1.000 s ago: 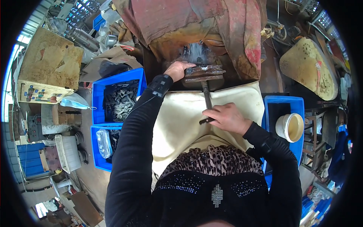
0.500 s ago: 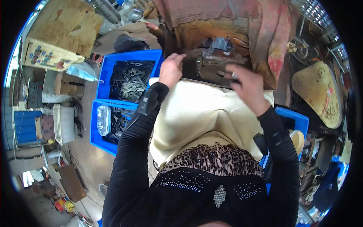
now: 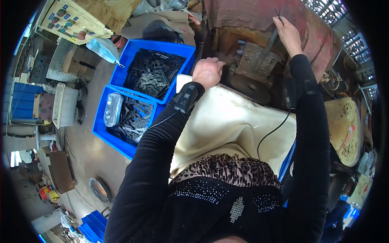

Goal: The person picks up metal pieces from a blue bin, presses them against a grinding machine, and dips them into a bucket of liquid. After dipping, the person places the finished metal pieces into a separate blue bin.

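My right hand (image 3: pixel 288 35) is raised at the far right of the machine, fingers pinched on a thin dark strip (image 3: pixel 277 14) whose tip sticks out above them. Just below that hand, a grey bar (image 3: pixel 269 46) slants down to a wet, pitted metal block (image 3: pixel 254 60). In front of the block lies a dark round disc (image 3: pixel 252 88) with a hole in it. My left hand (image 3: pixel 208 73) rests by the machine's near left edge, its fingers bent together and pointing right. Whatever they may hold is hidden.
Two blue bins (image 3: pixel 187 60) at the left hold several dark metal pieces (image 3: pixel 152 77); a clear plastic pack (image 3: pixel 113 109) lies in the nearer one. A cream apron (image 3: pixel 227 121) covers my lap. Reddish cloth (image 3: pixel 247 16) drapes the machine. A worn seat (image 3: pixel 342 129) stands right.
My right hand has swung from above the disc up to the far right and now shows a thin strip. My left hand stays near the machine's edge. The whole view has turned.
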The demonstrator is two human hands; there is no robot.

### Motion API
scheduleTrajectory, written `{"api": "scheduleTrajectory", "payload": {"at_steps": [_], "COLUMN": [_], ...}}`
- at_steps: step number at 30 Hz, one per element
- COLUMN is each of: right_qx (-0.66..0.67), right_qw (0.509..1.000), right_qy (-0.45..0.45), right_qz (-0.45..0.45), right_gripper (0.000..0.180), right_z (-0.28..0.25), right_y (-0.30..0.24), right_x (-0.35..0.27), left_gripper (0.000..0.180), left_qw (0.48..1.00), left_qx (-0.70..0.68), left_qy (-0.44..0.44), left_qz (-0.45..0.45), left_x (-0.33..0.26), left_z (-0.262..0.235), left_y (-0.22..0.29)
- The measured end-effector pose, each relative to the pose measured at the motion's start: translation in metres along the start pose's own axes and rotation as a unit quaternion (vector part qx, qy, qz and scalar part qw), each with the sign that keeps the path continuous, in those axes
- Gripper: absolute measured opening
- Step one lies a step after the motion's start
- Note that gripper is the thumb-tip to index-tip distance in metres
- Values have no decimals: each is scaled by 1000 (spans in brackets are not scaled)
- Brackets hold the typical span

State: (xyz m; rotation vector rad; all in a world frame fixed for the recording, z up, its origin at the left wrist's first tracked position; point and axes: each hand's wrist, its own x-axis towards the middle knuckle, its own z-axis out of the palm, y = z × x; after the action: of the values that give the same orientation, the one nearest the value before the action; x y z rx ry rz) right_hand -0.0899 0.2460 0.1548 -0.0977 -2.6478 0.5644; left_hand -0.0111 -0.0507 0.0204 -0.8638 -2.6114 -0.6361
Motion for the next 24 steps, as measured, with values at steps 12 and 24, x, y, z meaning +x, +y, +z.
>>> {"api": "scheduleTrajectory", "payload": {"at_steps": [12, 24], "right_qx": [-15, 26], "right_qw": [999, 976], "right_qy": [-26, -199], "right_qz": [19, 80], "right_gripper": [54, 34], "right_z": [10, 13], "right_y": [12, 117], "right_x": [18, -163], "left_gripper": [19, 18], "left_qw": [1000, 1000], "left_qx": [14, 22], "left_qy": [6, -10], "left_qz": [-8, -12], "left_x": [-1, -5], "left_z": [-1, 0], "left_y": [3, -4]}}
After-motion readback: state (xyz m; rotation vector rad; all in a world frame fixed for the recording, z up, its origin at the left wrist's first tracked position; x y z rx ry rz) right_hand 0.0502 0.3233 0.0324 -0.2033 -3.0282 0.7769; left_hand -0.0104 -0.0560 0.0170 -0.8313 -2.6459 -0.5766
